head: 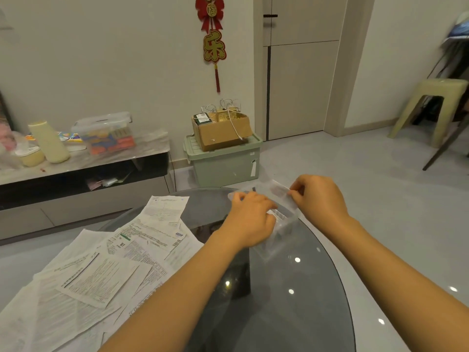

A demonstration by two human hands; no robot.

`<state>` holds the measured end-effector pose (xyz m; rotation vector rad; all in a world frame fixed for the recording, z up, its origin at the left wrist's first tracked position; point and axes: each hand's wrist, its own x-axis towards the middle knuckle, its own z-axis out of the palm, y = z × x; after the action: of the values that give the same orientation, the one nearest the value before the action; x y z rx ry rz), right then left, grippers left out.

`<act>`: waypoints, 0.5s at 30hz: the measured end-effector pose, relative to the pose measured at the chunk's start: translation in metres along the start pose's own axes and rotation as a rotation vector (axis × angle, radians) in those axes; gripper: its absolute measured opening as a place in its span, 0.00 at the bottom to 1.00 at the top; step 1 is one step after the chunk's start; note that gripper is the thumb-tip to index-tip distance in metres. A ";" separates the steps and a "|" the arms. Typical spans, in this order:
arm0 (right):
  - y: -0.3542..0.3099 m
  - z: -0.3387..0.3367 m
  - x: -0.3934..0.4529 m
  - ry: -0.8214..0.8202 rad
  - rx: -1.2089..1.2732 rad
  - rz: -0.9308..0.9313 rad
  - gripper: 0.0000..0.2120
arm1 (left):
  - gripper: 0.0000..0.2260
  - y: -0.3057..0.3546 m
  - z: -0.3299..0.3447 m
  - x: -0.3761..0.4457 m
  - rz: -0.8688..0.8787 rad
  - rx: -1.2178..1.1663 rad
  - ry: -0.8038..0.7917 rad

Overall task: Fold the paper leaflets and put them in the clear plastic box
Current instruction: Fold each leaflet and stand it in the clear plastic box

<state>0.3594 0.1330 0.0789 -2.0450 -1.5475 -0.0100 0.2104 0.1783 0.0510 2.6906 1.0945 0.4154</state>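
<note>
Right at the far edge of the round dark glass table (291, 301), both hands work on the clear plastic box (276, 235), which sits on the glass near the rim. The left hand (250, 217) lies over the box's left side with fingers curled onto it, gripping it. The right hand (317, 196) pinches the raised clear lid (280, 193) at its right end between thumb and fingertips, the lid tilted up behind the box. Something pale lies inside the box, too blurred to name. The paper leaflets (101, 270) are spread flat and overlapping across the table's left part, several hanging past its left edge, well apart from the box. Between the leaflets and the box, and all along the near and right side of the table, the glass is bare with only light spots reflected on it. Beyond the table's far edge stands a green storage bin (225, 166) with a cardboard box (223, 130) on top, close to the wall. A low cabinet (83, 174) runs along the left, and grey floor (355, 174) opens out to the right toward a pale stool (431, 107).
</note>
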 end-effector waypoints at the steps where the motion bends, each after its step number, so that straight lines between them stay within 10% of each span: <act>1: 0.001 0.003 0.003 -0.006 -0.007 0.005 0.08 | 0.25 0.000 0.004 0.006 0.039 0.033 -0.037; 15: 0.004 0.027 0.013 0.063 0.107 -0.033 0.06 | 0.29 -0.015 0.029 0.024 0.141 0.109 -0.051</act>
<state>0.3591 0.1556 0.0592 -1.9182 -1.5100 -0.0045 0.2272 0.2036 0.0237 2.8681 0.9424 0.3161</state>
